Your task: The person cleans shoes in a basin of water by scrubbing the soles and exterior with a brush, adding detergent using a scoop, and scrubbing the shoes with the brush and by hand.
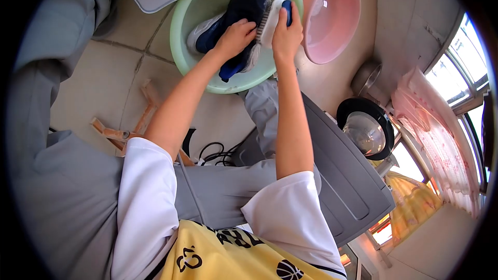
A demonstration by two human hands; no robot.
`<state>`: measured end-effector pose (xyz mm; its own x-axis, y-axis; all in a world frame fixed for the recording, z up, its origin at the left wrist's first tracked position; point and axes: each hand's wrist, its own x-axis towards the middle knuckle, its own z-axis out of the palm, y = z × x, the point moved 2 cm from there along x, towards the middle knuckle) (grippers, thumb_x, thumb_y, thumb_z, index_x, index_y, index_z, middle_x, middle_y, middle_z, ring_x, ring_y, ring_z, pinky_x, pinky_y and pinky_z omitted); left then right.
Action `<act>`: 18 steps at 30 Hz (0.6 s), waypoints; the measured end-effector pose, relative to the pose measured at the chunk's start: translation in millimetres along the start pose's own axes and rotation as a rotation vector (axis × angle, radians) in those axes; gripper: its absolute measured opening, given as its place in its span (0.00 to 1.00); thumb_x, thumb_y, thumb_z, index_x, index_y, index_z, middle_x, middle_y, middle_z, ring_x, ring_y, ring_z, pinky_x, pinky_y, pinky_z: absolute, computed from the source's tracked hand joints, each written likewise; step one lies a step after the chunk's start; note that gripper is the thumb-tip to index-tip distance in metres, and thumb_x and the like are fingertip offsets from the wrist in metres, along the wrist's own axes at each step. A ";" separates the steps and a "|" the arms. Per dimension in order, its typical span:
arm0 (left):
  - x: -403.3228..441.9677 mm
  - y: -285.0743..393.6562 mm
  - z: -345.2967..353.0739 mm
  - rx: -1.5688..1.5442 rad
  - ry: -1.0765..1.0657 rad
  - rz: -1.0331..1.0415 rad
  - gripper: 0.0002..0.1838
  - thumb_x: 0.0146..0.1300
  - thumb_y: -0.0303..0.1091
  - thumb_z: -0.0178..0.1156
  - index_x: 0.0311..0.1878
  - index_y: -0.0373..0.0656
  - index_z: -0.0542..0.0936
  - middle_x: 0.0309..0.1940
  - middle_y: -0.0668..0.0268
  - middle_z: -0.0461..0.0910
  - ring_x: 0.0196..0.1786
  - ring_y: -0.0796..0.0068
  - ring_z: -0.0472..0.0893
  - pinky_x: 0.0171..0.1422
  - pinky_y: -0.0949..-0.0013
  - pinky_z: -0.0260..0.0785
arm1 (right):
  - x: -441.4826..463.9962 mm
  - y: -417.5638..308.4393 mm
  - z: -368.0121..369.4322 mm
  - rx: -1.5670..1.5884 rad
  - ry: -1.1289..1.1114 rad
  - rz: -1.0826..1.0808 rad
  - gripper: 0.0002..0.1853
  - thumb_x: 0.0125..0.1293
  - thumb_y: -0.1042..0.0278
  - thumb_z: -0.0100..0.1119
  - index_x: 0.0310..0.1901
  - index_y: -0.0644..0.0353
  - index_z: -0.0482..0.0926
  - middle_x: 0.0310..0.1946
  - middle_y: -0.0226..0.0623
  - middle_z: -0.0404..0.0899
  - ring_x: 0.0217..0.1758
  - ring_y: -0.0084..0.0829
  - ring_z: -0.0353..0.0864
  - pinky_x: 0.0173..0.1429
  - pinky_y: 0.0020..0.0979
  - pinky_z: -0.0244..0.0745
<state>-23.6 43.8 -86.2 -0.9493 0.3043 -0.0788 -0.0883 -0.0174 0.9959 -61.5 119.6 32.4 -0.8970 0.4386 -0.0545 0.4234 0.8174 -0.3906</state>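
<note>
A pale green basin (179, 54) stands on the floor in front of me. In it is a navy shoe (246, 2), and a navy and white piece (204, 32) beside it may be a second shoe; the overlap hides which. My left hand (237, 39) is closed on the navy shoe, steadying it over the basin. A scrub brush (270, 25) with a white and blue back is gripped in my right hand (288, 33). Its grey bristles face left, against or very close to the shoe's side. The left fingertips are just beside the bristles.
A pink basin (332, 26) stands right of the green one. A grey lidded bin (342, 176) is by my right leg. A wooden folding frame (116, 134) and black cables (220, 151) lie on the tiles. A grey-rimmed tray or lid (150, 0) overlaps the green basin's upper left.
</note>
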 end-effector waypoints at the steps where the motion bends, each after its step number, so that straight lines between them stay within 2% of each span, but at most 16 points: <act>1: -0.4 0.7 0.5 0.004 0.003 0.001 0.09 0.58 0.31 0.53 0.31 0.34 0.73 0.27 0.52 0.69 0.33 0.49 0.71 0.36 0.58 0.64 | 10.5 -8.4 1.2 -0.024 -0.027 -0.061 0.21 0.63 0.58 0.48 0.54 0.61 0.70 0.43 0.56 0.76 0.47 0.53 0.74 0.50 0.39 0.68; 4: -3.1 1.1 5.0 0.011 -0.008 0.000 0.08 0.58 0.33 0.53 0.32 0.36 0.73 0.29 0.52 0.70 0.33 0.48 0.72 0.37 0.56 0.65 | 33.7 -28.1 4.0 -0.022 -0.107 -0.098 0.22 0.62 0.54 0.49 0.54 0.56 0.72 0.44 0.52 0.77 0.48 0.50 0.75 0.53 0.38 0.67; 6: -7.8 3.9 9.8 0.124 -0.057 -0.053 0.09 0.59 0.37 0.52 0.33 0.41 0.73 0.31 0.54 0.71 0.34 0.48 0.75 0.38 0.53 0.69 | 51.3 -36.9 9.4 -0.064 -0.134 -0.126 0.22 0.62 0.53 0.50 0.54 0.57 0.72 0.45 0.52 0.76 0.49 0.49 0.74 0.53 0.37 0.67; 8: -10.0 1.8 14.6 0.146 -0.072 -0.044 0.09 0.59 0.38 0.52 0.34 0.43 0.73 0.33 0.54 0.72 0.33 0.48 0.75 0.37 0.51 0.70 | 69.5 -39.8 13.7 -0.152 -0.171 -0.275 0.19 0.63 0.57 0.48 0.50 0.61 0.74 0.39 0.56 0.76 0.45 0.53 0.75 0.50 0.44 0.68; 10: -10.0 3.8 16.6 0.217 -0.083 -0.040 0.08 0.59 0.38 0.52 0.33 0.44 0.73 0.33 0.54 0.72 0.32 0.48 0.76 0.36 0.51 0.70 | 68.9 -41.2 8.4 -0.141 -0.208 -0.265 0.20 0.63 0.56 0.48 0.53 0.57 0.72 0.39 0.58 0.76 0.44 0.54 0.74 0.50 0.46 0.67; 12: -12.3 8.4 18.6 0.221 -0.090 -0.077 0.08 0.59 0.37 0.52 0.34 0.43 0.73 0.33 0.53 0.71 0.33 0.47 0.75 0.37 0.51 0.69 | 60.5 -43.9 -1.1 -0.252 -0.288 -0.152 0.23 0.62 0.52 0.50 0.54 0.57 0.72 0.46 0.49 0.76 0.51 0.46 0.74 0.54 0.35 0.66; 13: -13.3 10.0 20.1 0.223 -0.100 -0.114 0.07 0.58 0.35 0.52 0.34 0.42 0.72 0.33 0.52 0.71 0.34 0.47 0.74 0.37 0.51 0.68 | 53.5 -41.0 -6.7 -0.253 -0.287 -0.152 0.23 0.62 0.52 0.50 0.54 0.57 0.72 0.46 0.49 0.76 0.51 0.46 0.74 0.54 0.35 0.66; 15: -12.1 11.0 22.1 0.236 -0.109 -0.113 0.08 0.58 0.37 0.52 0.34 0.43 0.73 0.33 0.52 0.71 0.33 0.47 0.76 0.37 0.51 0.70 | 37.1 -23.1 -19.9 -0.074 -0.239 -0.054 0.22 0.64 0.56 0.48 0.54 0.59 0.71 0.41 0.52 0.77 0.45 0.48 0.77 0.50 0.35 0.69; 18: -10.0 13.7 23.8 0.257 -0.119 -0.110 0.09 0.59 0.38 0.52 0.33 0.43 0.73 0.32 0.52 0.72 0.32 0.48 0.77 0.36 0.52 0.72 | 16.7 -6.2 -30.8 -0.033 -0.189 -0.054 0.22 0.64 0.55 0.47 0.55 0.60 0.70 0.45 0.50 0.76 0.48 0.45 0.75 0.53 0.34 0.67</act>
<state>-8.1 63.2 -70.7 -0.8950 0.4006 -0.1962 -0.0949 0.2588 0.9613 -75.2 133.4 62.2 -0.9253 0.3182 -0.2065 0.3747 0.8511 -0.3677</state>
